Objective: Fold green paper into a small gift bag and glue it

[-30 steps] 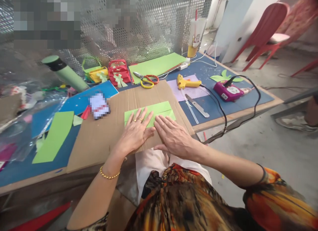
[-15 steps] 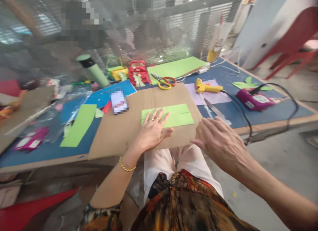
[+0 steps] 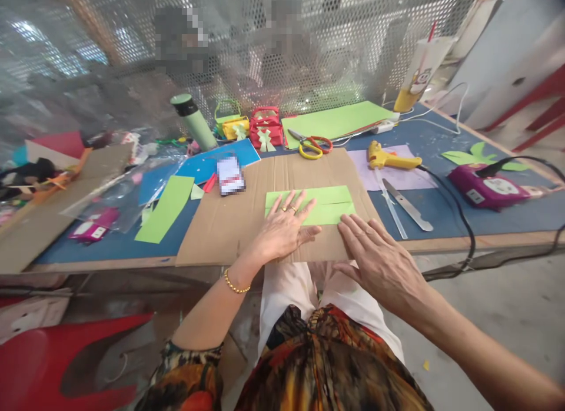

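- The green paper (image 3: 329, 205) is laid flat on the cardboard sheet (image 3: 238, 222), close to its front edge; a lengthwise seam is shown across the paper.
- The left hand (image 3: 285, 228) is placed palm down over the left part of the green paper. Its fingers are spread wide, the thumb is extended to the right, and nothing is gripped.
- The right hand (image 3: 375, 249) is positioned at the lower right corner of the green paper. Its fingers are extended and held close together, with the thumb set apart; nothing is seen to be gripped. Whether the corner is pressed cannot be told.
- The cardboard sheet is supported by the blue-topped table (image 3: 441, 222).
- The scissors (image 3: 310, 146) are located at the rear edge of the cardboard, with the handles to the right.
- The yellow glue gun (image 3: 392, 158) is rested on the lilac paper (image 3: 408, 178), to the right of the cardboard.
- The knife (image 3: 410, 208) and the translucent stick (image 3: 394, 211) are laid side by side, in front of the glue gun.
- The green strip (image 3: 165, 211) is placed left of the cardboard.
- The magenta power socket (image 3: 489, 187) is set at the far right, with a black plug inserted.
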Tool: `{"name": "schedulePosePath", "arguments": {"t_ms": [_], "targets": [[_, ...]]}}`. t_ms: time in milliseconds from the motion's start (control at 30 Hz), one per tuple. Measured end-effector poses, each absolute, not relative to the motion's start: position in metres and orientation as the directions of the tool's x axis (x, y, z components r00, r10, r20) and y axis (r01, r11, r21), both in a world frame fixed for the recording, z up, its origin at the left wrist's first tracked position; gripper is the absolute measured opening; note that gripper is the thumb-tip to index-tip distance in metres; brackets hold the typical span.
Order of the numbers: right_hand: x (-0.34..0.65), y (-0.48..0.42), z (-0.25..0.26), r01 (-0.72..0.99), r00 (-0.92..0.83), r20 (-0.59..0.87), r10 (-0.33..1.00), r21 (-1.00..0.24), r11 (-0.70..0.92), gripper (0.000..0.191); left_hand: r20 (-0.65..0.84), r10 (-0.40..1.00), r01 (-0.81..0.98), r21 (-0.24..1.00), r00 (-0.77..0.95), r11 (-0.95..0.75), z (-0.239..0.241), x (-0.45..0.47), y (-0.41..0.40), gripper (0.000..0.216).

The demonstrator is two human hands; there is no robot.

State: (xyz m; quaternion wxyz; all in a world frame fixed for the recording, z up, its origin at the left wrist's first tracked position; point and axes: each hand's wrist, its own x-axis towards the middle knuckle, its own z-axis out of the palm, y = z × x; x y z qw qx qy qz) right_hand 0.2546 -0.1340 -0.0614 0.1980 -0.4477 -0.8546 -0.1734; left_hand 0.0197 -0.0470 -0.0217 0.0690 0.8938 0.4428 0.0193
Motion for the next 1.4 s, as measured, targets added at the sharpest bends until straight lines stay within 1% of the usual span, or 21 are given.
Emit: {"name": "schedulePosePath", "arguments": {"t_ms": [100,167,233,333,500,600,667,733,800,900,1133,1400], "targets": [[0.251,-0.138,-0.05,0.873,-0.466,0.521,0.715,0.138,0.469,0.06,-0.026,0.794,0.787,0.149,0.608,-0.598,-0.022,0.02,-0.047,0.094],[0.242,-0.135,-0.044,0.895,-0.428,0.532,0.73,0.139,0.424,0.06,-0.033,0.792,0.787,0.153,0.609,-0.598,-0.022,0.02,-0.047,0.095],[0.234,-0.129,-0.043,0.879,-0.454,0.534,0.713,0.14,0.455,0.064,-0.044,0.794,0.79,0.149,0.607,-0.595,-0.021,0.021,-0.048,0.095],[0.232,-0.121,-0.051,0.807,-0.561,0.483,0.672,0.139,0.574,0.07,-0.066,0.804,0.803,0.138,0.591,-0.58,-0.019,0.021,-0.049,0.095],[0.249,-0.123,-0.063,0.815,-0.544,0.464,0.699,0.095,0.572,0.071,-0.073,0.806,0.806,0.147,0.587,-0.573,-0.019,0.017,-0.048,0.095],[0.251,-0.125,-0.065,0.817,-0.538,0.458,0.708,0.077,0.571,0.074,-0.005,0.815,0.809,0.125,0.58,-0.575,-0.02,0.018,-0.051,0.098],[0.249,-0.125,-0.065,0.821,-0.531,0.466,0.708,0.075,0.566,0.078,0.084,0.814,0.81,0.078,0.575,-0.581,-0.023,0.026,-0.059,0.102],[0.247,-0.124,-0.067,0.825,-0.521,0.475,0.709,0.068,0.561,0.079,0.161,0.774,0.781,0.028,0.613,-0.624,-0.026,0.037,-0.072,0.102],[0.246,-0.124,-0.068,0.829,-0.511,0.482,0.711,0.058,0.556,0.076,0.18,0.722,0.734,0.001,0.668,-0.68,-0.03,0.048,-0.086,0.097],[0.248,-0.124,-0.067,0.832,-0.505,0.476,0.72,0.047,0.553,0.07,0.223,0.736,0.759,-0.032,0.64,-0.65,-0.035,0.049,-0.101,0.09],[0.253,-0.127,-0.059,0.812,-0.533,0.407,0.742,-0.001,0.583,0.08,0.299,0.757,0.8,-0.037,0.58,-0.598,-0.033,-0.004,-0.118,0.078],[0.254,-0.125,-0.061,0.82,-0.529,0.382,0.757,0.003,0.572,0.079,0.326,0.791,0.846,-0.053,0.517,-0.531,-0.032,-0.033,-0.132,0.071]]}}
